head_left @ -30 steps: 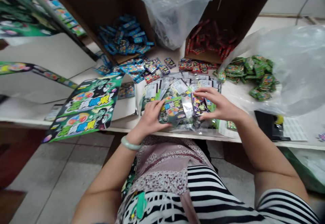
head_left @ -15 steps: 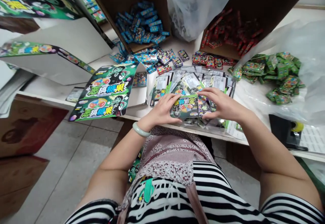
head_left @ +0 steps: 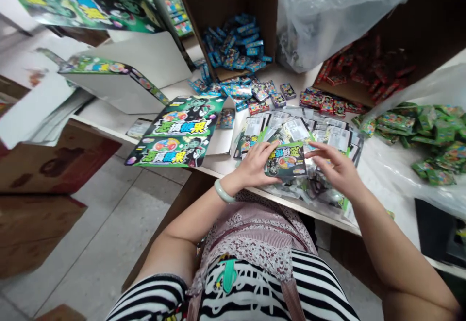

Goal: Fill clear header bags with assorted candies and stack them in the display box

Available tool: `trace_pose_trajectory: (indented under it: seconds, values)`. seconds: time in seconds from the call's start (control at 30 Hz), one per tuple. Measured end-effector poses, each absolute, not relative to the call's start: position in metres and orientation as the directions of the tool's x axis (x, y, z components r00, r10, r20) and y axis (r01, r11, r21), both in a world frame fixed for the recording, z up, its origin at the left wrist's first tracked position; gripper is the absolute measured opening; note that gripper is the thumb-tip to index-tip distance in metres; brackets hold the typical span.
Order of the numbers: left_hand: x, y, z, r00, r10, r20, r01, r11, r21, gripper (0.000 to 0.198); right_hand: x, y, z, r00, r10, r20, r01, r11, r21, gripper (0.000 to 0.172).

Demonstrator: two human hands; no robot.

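Observation:
My left hand (head_left: 255,164) and my right hand (head_left: 337,168) grip a small green printed packet (head_left: 286,160) from either side, over the near edge of the white table (head_left: 109,117). The packet lies on top of a spread of similar clear-backed packets (head_left: 309,131). The left wrist wears a pale green bangle (head_left: 223,193). Both hands have their fingers curled round the packet's edges.
Large green printed cards (head_left: 180,131) lie left of the hands. Blue sweets (head_left: 236,44) fill a brown box at the back, red sweets (head_left: 364,68) another. Green sweets (head_left: 425,131) lie on clear plastic at right. A plastic bag (head_left: 327,10) hangs above. Cardboard boxes (head_left: 43,165) stand on the floor.
The view has swung to the left, so the table shifted right in frame. Both hands keep hold of the packet and have closed it flat between them.

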State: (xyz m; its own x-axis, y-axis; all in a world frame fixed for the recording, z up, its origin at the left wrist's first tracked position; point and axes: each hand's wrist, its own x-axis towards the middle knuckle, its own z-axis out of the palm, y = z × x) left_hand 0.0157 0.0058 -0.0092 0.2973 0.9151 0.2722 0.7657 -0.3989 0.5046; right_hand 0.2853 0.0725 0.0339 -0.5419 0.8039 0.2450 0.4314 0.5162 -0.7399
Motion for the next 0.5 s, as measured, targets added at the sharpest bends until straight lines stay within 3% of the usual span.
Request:
trace_pose_trajectory:
  seconds: [0.1,0.2,0.33,0.5]
  values:
    - [0.008,0.003,-0.008,0.237,0.917,0.321,0.763,-0.380,0.523,0.112,0.259,0.126,0.030,-0.381,0.900,0.214,0.434,0.378,-0.818,0.027]
    - [0.001,-0.004,-0.004,0.233,0.898,0.373,0.704,-0.420,0.573,0.111,0.201,0.190,0.023,-0.447,0.880,0.160,0.486,0.389,-0.783,0.024]
    - [-0.009,-0.012,0.002,0.180,0.909,0.377,0.629,-0.401,0.666,0.113,0.099,0.253,0.016,-0.548,0.824,0.142,0.589,0.500,-0.635,0.027]
    - [-0.026,-0.015,0.003,0.085,0.943,0.320,0.541,-0.314,0.780,0.119,0.003,0.287,0.008,-0.670,0.737,0.086,0.669,0.651,-0.359,0.044]
